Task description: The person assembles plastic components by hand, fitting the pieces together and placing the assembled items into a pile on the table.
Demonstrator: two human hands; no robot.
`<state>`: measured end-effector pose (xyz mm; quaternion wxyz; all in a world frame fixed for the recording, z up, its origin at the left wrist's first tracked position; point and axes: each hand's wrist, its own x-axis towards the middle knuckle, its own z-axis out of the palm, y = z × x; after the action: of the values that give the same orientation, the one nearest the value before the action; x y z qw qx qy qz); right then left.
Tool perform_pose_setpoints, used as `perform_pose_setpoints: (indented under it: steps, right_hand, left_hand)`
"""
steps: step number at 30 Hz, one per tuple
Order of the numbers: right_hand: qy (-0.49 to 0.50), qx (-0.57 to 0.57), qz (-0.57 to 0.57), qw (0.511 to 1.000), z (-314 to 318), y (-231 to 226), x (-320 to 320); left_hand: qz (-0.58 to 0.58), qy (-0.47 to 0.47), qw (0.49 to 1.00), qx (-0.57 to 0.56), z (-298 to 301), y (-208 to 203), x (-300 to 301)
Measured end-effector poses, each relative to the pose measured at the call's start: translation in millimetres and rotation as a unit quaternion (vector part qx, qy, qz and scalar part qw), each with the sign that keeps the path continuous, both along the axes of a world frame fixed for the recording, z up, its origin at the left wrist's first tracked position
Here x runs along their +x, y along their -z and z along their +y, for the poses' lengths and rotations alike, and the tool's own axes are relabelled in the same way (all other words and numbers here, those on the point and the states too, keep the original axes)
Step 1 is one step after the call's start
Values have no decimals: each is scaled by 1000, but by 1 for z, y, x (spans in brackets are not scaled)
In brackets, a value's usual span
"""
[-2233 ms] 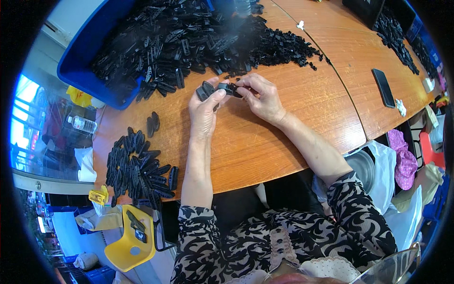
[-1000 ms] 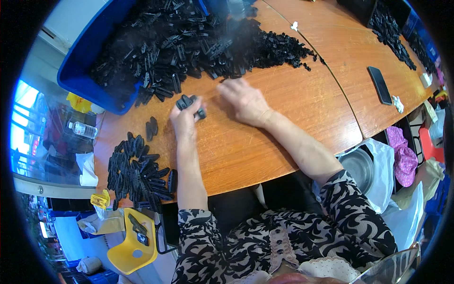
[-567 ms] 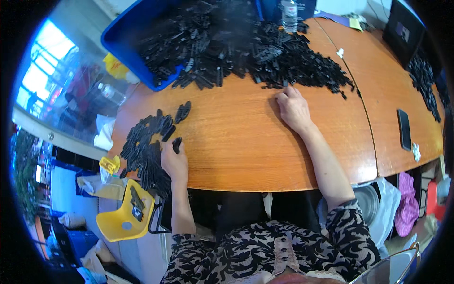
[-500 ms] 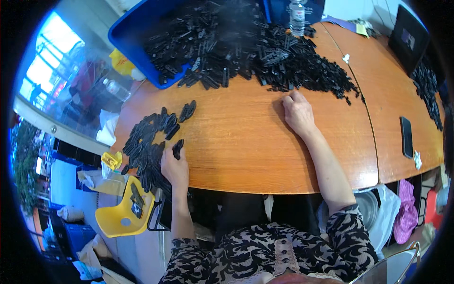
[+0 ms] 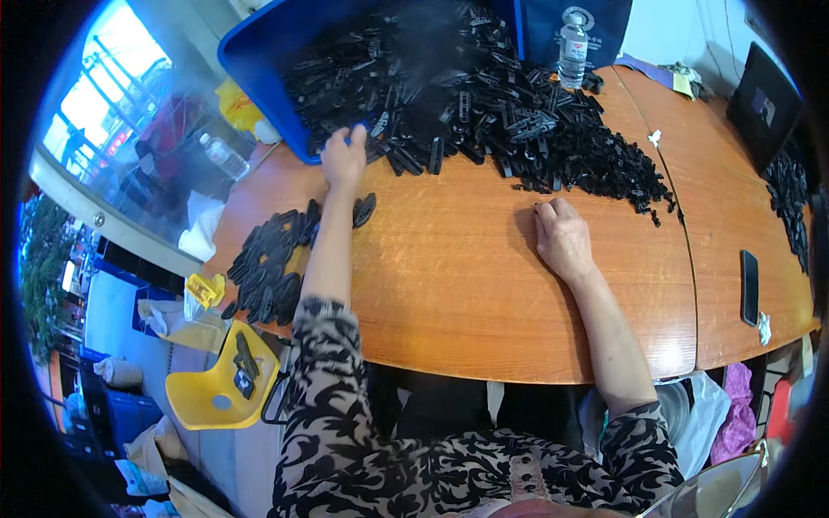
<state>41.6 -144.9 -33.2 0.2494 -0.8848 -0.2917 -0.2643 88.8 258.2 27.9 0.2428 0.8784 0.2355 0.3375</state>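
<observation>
My left hand (image 5: 344,158) reaches to the front lip of the blue bin (image 5: 259,73), at the edge of a heap of long black plastic pieces (image 5: 436,155). Its fingers look apart, with nothing visible between them. Closed, my right hand (image 5: 566,237) rests on the wooden table (image 5: 458,285), just in front of a mound of small black parts (image 5: 613,168). Whatever its fingers may pinch is hidden. Beside my left forearm lies a group of dark, elongated assembled pieces (image 5: 263,259), partly covered by the arm.
A water bottle (image 5: 572,52) stands behind the heap. To the right are a phone (image 5: 749,287), a dark screen (image 5: 762,108) and more black pieces (image 5: 787,203). A yellow chair (image 5: 194,401) stands at the lower left, below the table edge.
My left hand has gone from the lower-left group, where it held a black elongated piece, up to the bin's lip; that piece is no longer in it. My right hand stays closed near the small parts.
</observation>
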Motion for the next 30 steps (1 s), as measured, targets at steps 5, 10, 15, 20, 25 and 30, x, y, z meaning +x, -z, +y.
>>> perform_pose_setpoints:
  steps: [5, 10, 15, 20, 25, 30]
  right_hand:
    - [-15, 11, 1, 1000, 12, -2, -2]
    - [-3, 17, 8, 1000, 1, 0, 2]
    - [-8, -10, 18, 1000, 1, 0, 3]
    - [-9, -2, 11, 1000, 3, 1, 4]
    - [-14, 18, 11, 1000, 6, -2, -3]
    - [-22, 116, -51, 992, 1, -10, -8]
  left_hand:
    - [156, -68, 981, -90, 20, 27, 60]
    - [132, -93, 985, -67, -73, 34, 55]
    - [57, -91, 992, -70, -119, 43, 28]
    - [-64, 15, 979, -193, -153, 52, 6]
    - [-158, 94, 947, -263, -150, 40, -19]
    - [-240, 239, 904, -262, -173, 14, -56]
